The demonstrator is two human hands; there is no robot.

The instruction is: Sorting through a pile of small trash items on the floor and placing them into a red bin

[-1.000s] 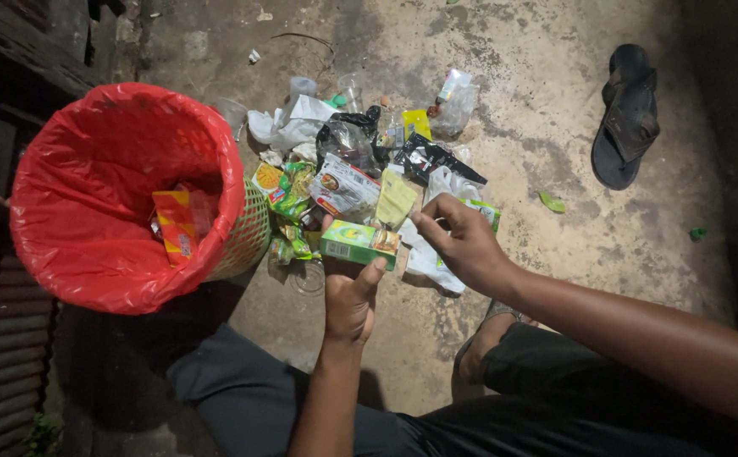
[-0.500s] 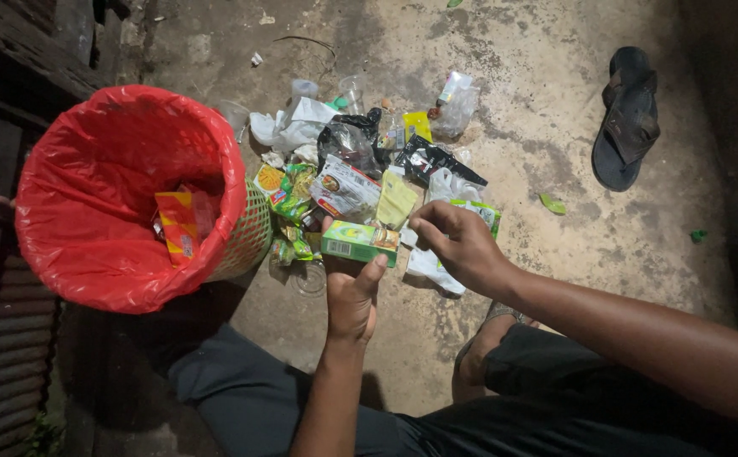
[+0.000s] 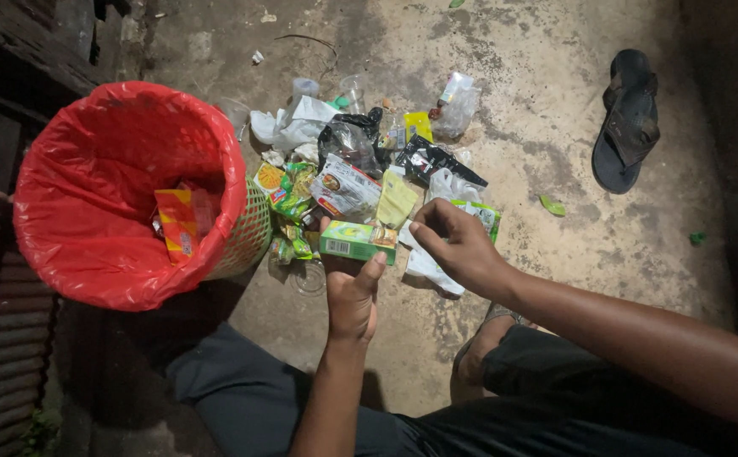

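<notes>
- Left hand point(image 3: 352, 292) grips a small green carton point(image 3: 358, 242), held just above the floor point(image 3: 555, 271).
- Right hand point(image 3: 462, 250) fingers curled, pinching at a white wrapper point(image 3: 426, 264) beside the carton.
- Red-lined bin point(image 3: 123, 190) to the left.
- Litter pile point(image 3: 360, 152) beyond; sandal point(image 3: 627, 118) far right.

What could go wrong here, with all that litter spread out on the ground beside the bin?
The basket with the red plastic liner leans toward the person; a knock might tip it and spill what is inside. The left hand holds the small green carton only by its near edge, so it could slip. The right hand reaches into loose wrappers and a dark crumpled bag in dim light, where something sharp or dirty could be hidden.
</notes>
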